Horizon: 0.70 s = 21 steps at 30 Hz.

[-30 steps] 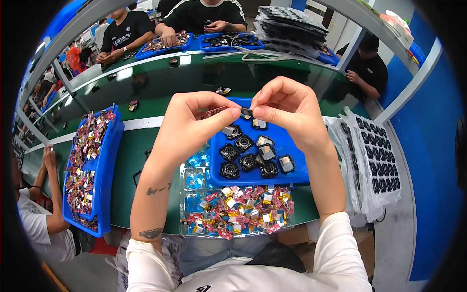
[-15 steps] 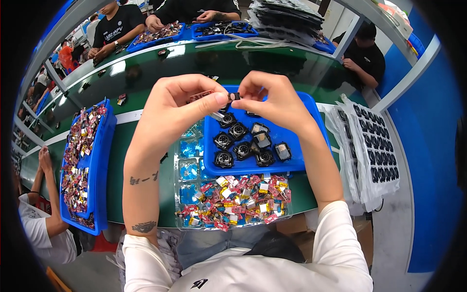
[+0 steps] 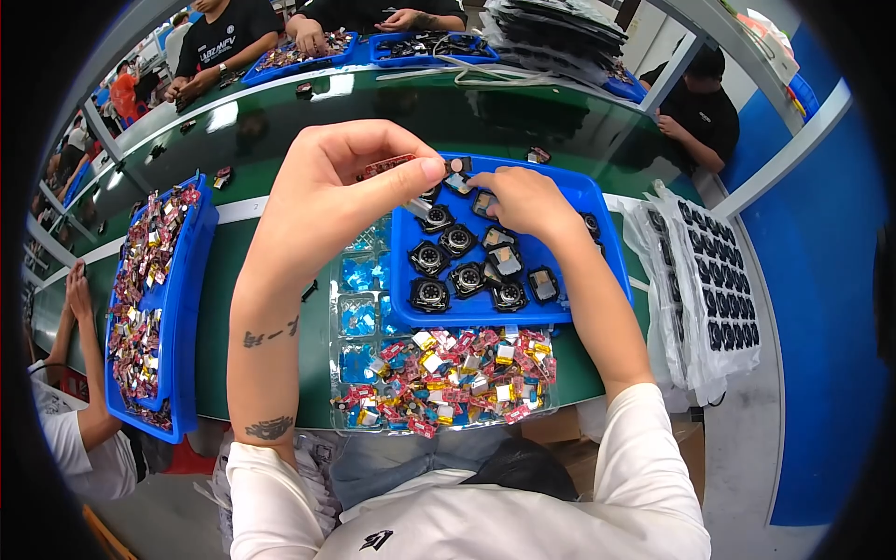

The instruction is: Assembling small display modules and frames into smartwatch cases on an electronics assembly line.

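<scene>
My left hand (image 3: pixel 350 182) is raised over the far left part of a blue tray, thumb and fingers pinching a small red circuit board (image 3: pixel 387 166) with a dark end piece and a small round part at the fingertips. Inside the blue tray (image 3: pixel 523 314) lie several black watch cases (image 3: pixel 457 241), some face down with a grey plate showing. My right hand (image 3: pixel 534 201) is lower, in the tray, with thumb and fingertips closed on one watch case (image 3: pixel 483 203). Nearer me, red boards with white and yellow parts (image 3: pixel 457 378) are heaped over a clear compartment tray (image 3: pixel 357 317) with blue-looking pockets.
A blue bin of similar boards (image 3: pixel 191 373) stands at the left. White foam trays holding black cases (image 3: pixel 719 271) are stacked at the right. Beyond runs a green conveyor belt (image 3: pixel 373 117) carrying loose parts. Other people work at blue bins (image 3: pixel 434 58) across it. Grey posts (image 3: pixel 784 149) frame the bench.
My right hand has left the red board and dropped to a watch case in the tray. My left hand still holds the board at nearly the same place.
</scene>
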{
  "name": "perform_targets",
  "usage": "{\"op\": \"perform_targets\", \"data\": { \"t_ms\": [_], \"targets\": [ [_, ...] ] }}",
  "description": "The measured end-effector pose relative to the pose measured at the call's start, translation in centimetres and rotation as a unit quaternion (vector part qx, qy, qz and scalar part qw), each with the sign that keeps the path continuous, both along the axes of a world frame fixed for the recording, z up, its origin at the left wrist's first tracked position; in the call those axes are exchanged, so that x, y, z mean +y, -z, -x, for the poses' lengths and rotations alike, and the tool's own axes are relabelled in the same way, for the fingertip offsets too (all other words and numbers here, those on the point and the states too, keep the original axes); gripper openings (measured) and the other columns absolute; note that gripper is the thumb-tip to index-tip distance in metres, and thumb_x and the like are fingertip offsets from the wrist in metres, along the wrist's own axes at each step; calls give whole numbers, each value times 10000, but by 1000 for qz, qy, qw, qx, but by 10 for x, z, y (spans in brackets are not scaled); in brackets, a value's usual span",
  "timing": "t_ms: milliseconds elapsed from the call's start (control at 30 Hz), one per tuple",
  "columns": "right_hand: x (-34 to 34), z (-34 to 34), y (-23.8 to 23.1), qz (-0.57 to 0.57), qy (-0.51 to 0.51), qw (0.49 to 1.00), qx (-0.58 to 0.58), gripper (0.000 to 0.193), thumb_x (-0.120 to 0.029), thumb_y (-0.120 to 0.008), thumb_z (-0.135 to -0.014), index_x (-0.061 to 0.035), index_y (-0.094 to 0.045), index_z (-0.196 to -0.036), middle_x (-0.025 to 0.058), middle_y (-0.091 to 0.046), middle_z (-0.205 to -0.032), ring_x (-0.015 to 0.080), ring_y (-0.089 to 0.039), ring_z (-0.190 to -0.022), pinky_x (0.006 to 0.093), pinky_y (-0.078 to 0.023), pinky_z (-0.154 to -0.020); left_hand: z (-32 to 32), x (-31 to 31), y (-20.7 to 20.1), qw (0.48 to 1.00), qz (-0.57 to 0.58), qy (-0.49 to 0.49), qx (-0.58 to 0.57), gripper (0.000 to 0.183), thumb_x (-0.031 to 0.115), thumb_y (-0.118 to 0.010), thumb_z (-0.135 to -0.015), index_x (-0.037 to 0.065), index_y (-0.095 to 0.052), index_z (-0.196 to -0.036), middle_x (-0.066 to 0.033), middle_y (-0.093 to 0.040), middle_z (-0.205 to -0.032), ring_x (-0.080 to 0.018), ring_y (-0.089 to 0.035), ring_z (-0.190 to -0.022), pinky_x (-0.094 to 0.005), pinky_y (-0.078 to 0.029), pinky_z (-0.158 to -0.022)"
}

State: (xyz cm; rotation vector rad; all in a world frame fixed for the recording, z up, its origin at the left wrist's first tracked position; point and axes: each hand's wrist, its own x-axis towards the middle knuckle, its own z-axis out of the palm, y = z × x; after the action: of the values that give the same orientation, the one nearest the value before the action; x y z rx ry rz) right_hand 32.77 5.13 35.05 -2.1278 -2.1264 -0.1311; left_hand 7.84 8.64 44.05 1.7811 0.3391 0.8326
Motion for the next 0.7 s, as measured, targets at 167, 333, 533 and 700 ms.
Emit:
{"op": "perform_targets", "data": {
  "t_ms": [167,333,533,700],
  "targets": [
    [2,-3,-18,-77,-55,979,178,330,-86,-671,-736,-59,-620,-1061,93,-663,-755,216,-652,-717,329,-512,-640,-6,-3,2,998,-15,-54,26,97,87,-651,-828,-9,-663,-836,-47,-660,-859,-59,-575,-794,-212,-455,-694],
    [-14,28,-50,-106,-58,851,511,241,-72,-714,-737,19,-628,-942,83,-633,-770,95,-619,-645,220,-502,-523,-12,-2,12,997,-47,-67,-6,113,77,-646,-829,-34,-666,-837,-127,-661,-1006,-94,-604,-846,-229,-485,-748],
    [-27,45,-65,-185,-122,779,587,229,-55,-666,-802,47,-627,-1003,81,-653,-838,85,-617,-673,218,-516,-554,-18,-7,15,991,-49,-77,99,100,51,-656,-819,-48,-654,-834,-113,-665,-984,-89,-611,-822,-224,-500,-731],
    [-30,48,-64,-191,-141,761,604,233,29,-578,-787,35,-639,-1011,85,-663,-849,83,-619,-682,224,-519,-558,-26,-12,21,992,-59,-70,85,125,60,-661,-816,-58,-658,-857,-59,-671,-818,-69,-607,-760,-211,-492,-700]
  ]
}}
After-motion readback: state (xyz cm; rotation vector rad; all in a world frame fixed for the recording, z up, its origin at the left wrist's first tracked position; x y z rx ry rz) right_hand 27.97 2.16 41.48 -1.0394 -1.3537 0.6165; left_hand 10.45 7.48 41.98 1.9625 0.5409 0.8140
